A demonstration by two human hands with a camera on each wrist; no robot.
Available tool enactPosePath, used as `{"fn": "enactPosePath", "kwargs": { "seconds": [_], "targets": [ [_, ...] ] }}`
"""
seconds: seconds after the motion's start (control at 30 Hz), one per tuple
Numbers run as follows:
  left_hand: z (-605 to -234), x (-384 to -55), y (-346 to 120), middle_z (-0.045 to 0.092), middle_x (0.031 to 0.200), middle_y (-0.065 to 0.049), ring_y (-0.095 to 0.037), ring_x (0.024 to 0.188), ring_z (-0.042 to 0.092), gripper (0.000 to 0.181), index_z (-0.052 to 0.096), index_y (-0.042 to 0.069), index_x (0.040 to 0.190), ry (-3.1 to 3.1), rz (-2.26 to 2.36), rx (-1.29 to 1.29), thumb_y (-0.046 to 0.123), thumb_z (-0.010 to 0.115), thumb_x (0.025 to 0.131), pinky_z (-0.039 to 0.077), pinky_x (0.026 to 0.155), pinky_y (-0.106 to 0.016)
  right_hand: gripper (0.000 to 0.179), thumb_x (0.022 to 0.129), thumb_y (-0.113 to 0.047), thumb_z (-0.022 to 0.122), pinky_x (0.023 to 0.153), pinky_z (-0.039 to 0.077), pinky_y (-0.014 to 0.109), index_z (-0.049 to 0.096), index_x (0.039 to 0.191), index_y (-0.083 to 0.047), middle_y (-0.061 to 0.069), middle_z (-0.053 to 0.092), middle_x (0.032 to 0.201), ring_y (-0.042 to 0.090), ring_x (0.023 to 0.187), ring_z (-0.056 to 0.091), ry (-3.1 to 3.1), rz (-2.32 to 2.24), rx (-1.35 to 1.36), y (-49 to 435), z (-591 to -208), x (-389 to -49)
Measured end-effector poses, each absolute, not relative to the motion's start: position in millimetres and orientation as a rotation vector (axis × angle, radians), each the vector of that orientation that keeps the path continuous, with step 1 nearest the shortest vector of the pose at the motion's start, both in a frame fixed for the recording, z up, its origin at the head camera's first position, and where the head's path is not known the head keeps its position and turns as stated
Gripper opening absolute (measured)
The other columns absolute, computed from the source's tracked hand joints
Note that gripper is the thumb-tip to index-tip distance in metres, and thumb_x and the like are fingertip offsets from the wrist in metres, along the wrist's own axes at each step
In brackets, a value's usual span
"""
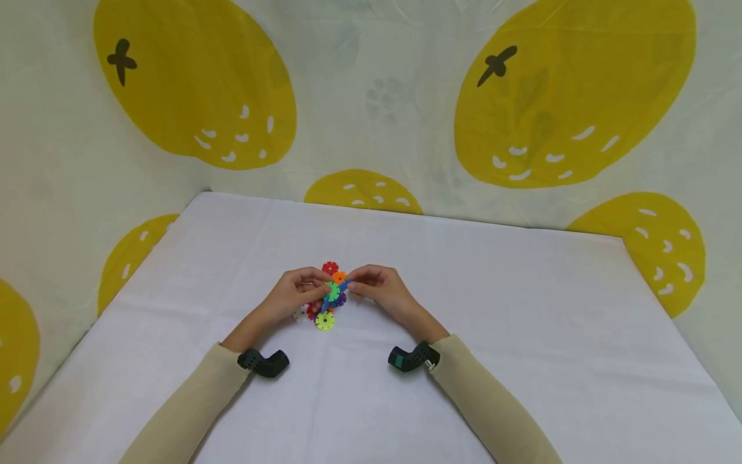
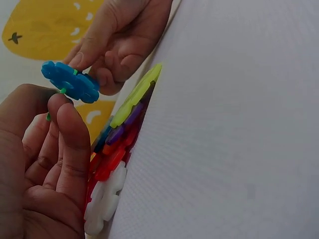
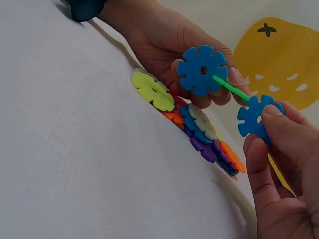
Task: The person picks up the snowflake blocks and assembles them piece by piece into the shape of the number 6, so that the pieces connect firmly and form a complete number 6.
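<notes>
My left hand [image 1: 295, 290] pinches a green notched snowflake disc [image 1: 333, 291], seen edge-on in the right wrist view. One blue snowflake disc [image 3: 191, 73] joins the green one at its left end. At the other end is a second blue disc [image 3: 250, 115], pinched between the thumb and fingers of my right hand [image 1: 384, 290]. The two hands face each other above a small pile of loose discs. In the left wrist view a blue disc [image 2: 62, 74] hides most of the green one.
Loose discs lie below the hands on the white-covered table [image 1: 522, 335]: a yellow-green disc [image 1: 324, 327], a red disc [image 1: 330, 266], an orange disc [image 1: 341, 277], a white disc [image 2: 102, 206] and several purple and blue ones. A fruit-patterned curtain [image 1: 371, 116] hangs behind the table.
</notes>
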State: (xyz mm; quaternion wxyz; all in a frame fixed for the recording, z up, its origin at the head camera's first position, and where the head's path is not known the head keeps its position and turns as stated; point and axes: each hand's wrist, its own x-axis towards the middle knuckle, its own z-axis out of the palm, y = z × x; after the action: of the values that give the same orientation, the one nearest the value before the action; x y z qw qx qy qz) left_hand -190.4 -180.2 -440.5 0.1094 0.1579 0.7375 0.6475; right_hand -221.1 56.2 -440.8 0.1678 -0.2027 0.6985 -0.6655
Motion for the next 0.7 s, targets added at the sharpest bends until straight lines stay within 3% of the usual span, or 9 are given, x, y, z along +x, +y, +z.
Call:
{"fn": "enactPosePath", "kwargs": {
  "seconds": [0.7],
  "targets": [
    [-439.2,-189.6,-179.1,0.064,0.091,-0.010,-0.014,0.063,0.061,0.026,0.062,-0.006,0.114,2.152,1.896,0.413,0.010,0.066,0.093,0.055,0.062,-0.023,0.021,0.089,-0.003,0.069,0.075,0.054,0.023,0.068,0.107,0.006,0.010,0.070,0.098,0.012,0.080,0.065,2.020,-1.890,-0.689,54.1,-445.9,-222.0]
  ]
}}
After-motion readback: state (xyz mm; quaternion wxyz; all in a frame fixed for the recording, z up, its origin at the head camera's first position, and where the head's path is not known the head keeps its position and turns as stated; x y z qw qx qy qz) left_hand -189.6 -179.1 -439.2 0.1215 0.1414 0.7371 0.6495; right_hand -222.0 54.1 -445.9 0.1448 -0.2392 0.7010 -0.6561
